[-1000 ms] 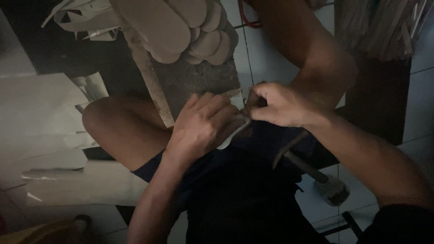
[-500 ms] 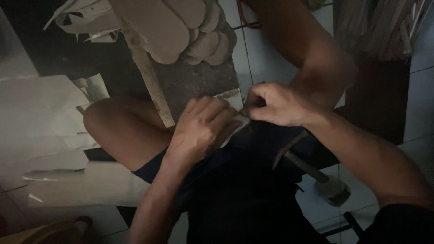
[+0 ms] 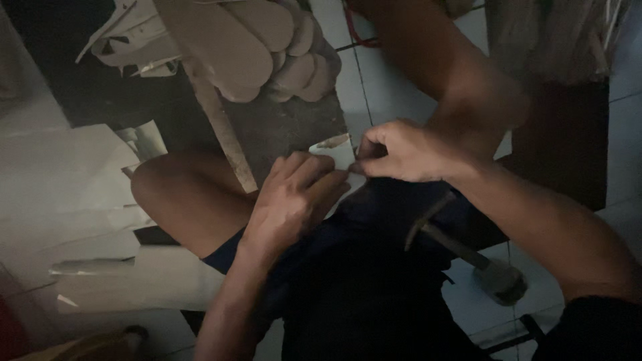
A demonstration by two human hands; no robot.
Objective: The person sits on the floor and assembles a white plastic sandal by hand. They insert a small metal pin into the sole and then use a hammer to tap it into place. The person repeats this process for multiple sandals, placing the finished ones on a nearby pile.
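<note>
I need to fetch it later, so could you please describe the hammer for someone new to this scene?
Start at the seated person's dark shorts. The hammer lies just off their edge on the pale tiled floor, under the right forearm. It alone has a long slim handle.

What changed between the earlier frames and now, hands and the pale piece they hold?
Little. The left hand stays flat over the small pale flat piece on the lap, and the right hand stays pinching at the piece's edge; both shifted only slightly. More of the piece shows above the left fingers now. Unchanged: the metal-headed hammer on the tiled floor and the stack of tan sole-shaped cutouts.
</note>
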